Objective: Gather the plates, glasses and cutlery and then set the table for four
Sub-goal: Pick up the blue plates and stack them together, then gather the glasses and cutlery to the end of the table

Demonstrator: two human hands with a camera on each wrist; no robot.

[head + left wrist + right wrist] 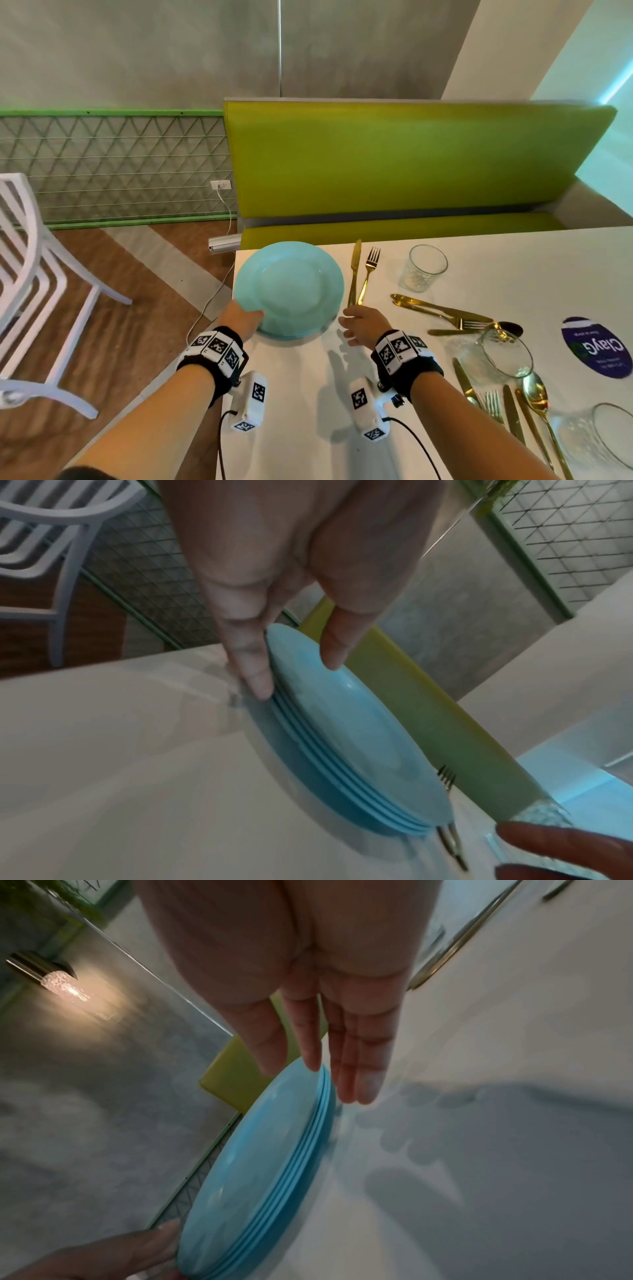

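Observation:
A stack of several light blue plates (289,291) lies at the far left corner of the white table (301,394). My left hand (255,317) grips the stack's near left rim, thumb on the top plate and fingers (253,669) along the rims at the side. The right hand (347,322) is open, its straight fingers (363,1074) just beside the stack's right rim (322,1096); whether they touch it I cannot tell. A gold knife (354,274) and fork (368,274) lie right of the plates, and a tumbler (424,267) stands beyond them.
More gold cutlery (442,313) lies mid-table, with two glasses on their sides (507,353) (606,438) and further cutlery (513,404) at the near right. A round purple sticker (596,346) marks the table. A green bench (394,161) runs behind; a white chair (34,291) stands at the left.

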